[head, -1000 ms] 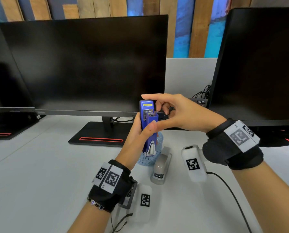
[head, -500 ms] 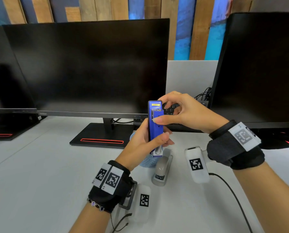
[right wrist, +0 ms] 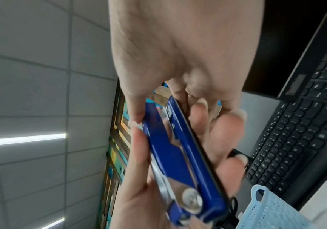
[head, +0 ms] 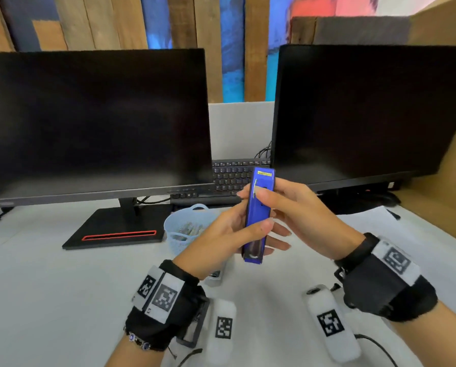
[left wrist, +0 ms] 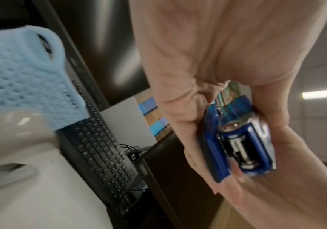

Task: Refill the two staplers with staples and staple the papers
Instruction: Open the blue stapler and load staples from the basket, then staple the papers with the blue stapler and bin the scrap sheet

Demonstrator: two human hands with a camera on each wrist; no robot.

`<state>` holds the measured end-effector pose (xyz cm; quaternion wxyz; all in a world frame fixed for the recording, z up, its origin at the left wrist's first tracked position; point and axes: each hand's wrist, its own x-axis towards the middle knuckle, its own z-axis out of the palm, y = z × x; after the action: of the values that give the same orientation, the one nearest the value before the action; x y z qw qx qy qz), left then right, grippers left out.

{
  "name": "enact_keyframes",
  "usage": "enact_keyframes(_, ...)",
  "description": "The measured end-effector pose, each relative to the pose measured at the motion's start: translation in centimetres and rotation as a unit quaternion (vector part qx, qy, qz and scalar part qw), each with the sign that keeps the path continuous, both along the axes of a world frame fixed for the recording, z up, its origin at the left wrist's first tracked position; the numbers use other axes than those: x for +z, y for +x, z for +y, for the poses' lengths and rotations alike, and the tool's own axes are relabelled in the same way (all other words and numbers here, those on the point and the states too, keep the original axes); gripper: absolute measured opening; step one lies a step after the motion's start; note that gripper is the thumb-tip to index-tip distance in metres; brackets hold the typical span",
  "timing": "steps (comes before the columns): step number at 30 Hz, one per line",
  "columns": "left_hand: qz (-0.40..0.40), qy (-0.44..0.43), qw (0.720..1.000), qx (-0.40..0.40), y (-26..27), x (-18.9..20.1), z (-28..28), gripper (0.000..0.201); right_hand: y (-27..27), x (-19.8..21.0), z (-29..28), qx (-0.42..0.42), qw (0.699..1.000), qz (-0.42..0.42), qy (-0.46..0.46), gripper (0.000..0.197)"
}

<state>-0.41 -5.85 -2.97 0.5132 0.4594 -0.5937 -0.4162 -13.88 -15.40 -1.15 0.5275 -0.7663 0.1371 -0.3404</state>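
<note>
White desk (head: 49, 300), two dark monitors (head: 94, 123) (head: 367, 115), keyboard (head: 232, 176) between them, grey partition (head: 240, 128), painted plank wall (head: 195, 22) behind; ceiling strip lights (right wrist: 23, 139).

Two dark monitors (head: 94, 123) (head: 367, 115) stand side by side on a white desk (head: 44, 300), a black keyboard (head: 232, 176) between them. A pale blue mesh basket (head: 182, 229) sits beside the left monitor's red-striped stand (head: 115, 231). Painted wooden planks (head: 184, 22) form the backdrop.

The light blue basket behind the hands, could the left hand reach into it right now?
Probably not yet: the left hand grips the blue stapler, so it is occupied. The basket sits close beside it with an open top.
</note>
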Motion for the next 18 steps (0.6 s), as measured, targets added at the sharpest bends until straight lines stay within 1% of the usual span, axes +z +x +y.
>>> enact_keyframes(4,-0.026,0.001,0.998,-0.056,-3.8,1.5,0.7,0.038,-4.6,-1.0,1.3,-0.036,0.998,-0.035,0.043,0.043)
enact_keyframes(8,-0.093,0.006,0.991,-0.094,-7.6,1.4,1.1,0.044,-9.1,-2.3,3.0,-0.027,0.985,-0.068,0.157,0.051)
enact_keyframes(10,-0.119,0.009,0.988,-0.103,-9.3,0.7,1.2,0.042,-11.3,-3.0,3.6,-0.024,0.968,-0.082,0.235,0.055)
enact_keyframes(12,-0.145,0.02,0.982,-0.117,-10.7,0.0,1.4,0.041,-13.2,-3.6,4.1,-0.019,0.941,-0.106,0.322,0.063)
enact_keyframes(14,-0.18,0.03,0.973,-0.14,-11.9,-0.5,1.4,0.039,-15.1,-4.5,4.3,-0.018,0.918,-0.122,0.378,0.068)
enact_keyframes(15,-0.195,0.036,0.969,-0.146,-12.4,-0.6,1.4,0.037,-16.0,-4.8,4.3,-0.017,0.912,-0.127,0.388,0.071)
enact_keyframes(18,-0.241,0.062,0.959,-0.135,-12.6,-0.9,0.7,0.03,-18.0,-5.8,4.0,-0.019,0.916,-0.127,0.38,0.078)
